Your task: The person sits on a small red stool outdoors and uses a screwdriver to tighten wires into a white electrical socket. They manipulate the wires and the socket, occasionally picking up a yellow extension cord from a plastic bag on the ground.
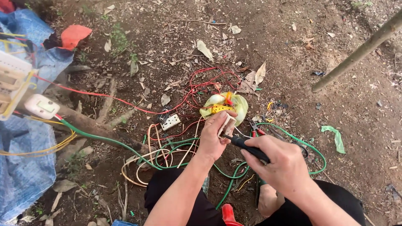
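Two hands work at frame centre. Left hand [213, 138] grips a white socket [227, 124], steadying it. Right hand [281, 165] clasps a screwdriver [248, 146], tip against it.

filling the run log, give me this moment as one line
left hand: holds small white electrical part | right hand: black-handled screwdriver, tip at part | ground: green and red wires, white socket

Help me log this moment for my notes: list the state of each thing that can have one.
Left hand: closed around a small white switch part, held off the ground.
Right hand: gripping a black-handled screwdriver, tip against the part.
White socket: lying flat on the soil, wired.
Yellow plastic bag: open, crumpled.
Green wire: loosely coiled on the ground.
Red wire: tangled.
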